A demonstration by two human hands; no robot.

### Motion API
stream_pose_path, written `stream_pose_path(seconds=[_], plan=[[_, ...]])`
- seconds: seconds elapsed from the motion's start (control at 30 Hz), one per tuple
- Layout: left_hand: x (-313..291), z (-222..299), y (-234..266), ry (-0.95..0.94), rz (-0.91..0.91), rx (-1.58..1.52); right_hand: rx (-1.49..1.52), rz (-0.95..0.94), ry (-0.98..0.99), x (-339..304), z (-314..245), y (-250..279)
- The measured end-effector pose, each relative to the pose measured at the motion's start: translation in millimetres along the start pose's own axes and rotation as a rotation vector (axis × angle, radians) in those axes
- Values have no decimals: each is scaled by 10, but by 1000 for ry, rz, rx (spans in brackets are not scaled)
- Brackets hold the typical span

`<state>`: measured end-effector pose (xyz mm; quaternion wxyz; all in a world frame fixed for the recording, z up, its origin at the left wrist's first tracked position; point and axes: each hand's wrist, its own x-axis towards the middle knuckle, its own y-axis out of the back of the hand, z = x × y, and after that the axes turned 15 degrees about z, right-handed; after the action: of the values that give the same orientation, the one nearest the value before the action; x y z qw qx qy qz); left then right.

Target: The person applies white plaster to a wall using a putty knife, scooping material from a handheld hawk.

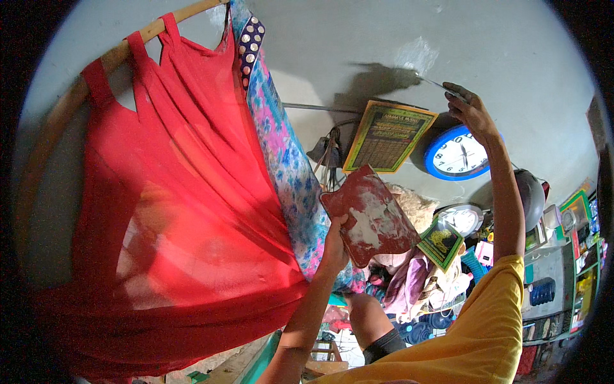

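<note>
My left hand (335,244) grips the edge of a reddish-brown board (377,221), held tilted in front of me. White paste is smeared across its middle. Raised high at the right, my right hand (472,110) is closed around a thin tool that looks like a putty knife (440,84). The tip of this tool is at the grey wall (511,45), close to the lower edge of a whitish patch (417,56). Whether the tip touches the wall I cannot tell. The hand's shadow falls on the wall to the left.
A sheer red cloth (192,160) hangs from a curved wooden pole (115,56) at the left, beside a blue floral cloth (272,115). Below my right hand are a framed plaque (390,137) and a blue-rimmed clock (441,153). Piled clothes (409,285) and shelves (585,281) stand lower right.
</note>
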<state>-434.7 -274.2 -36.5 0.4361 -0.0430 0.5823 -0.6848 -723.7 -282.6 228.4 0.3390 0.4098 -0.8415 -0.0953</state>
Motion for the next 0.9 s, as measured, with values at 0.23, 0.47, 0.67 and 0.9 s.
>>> stream_pose_path(seconds=[0.23,0.47,0.67,0.9], plan=[[-73,-112,121,19,55,14,-129,68,-79,153,30,-43],[-52,-228,243,83,45,-16,-257,-71,-38,490,251,74],[-115,-193,146,66,73,42,-167,-103,-238,607,180,44],[-64,-257,155,76,64,-6,-390,-11,-56,674,16,210]])
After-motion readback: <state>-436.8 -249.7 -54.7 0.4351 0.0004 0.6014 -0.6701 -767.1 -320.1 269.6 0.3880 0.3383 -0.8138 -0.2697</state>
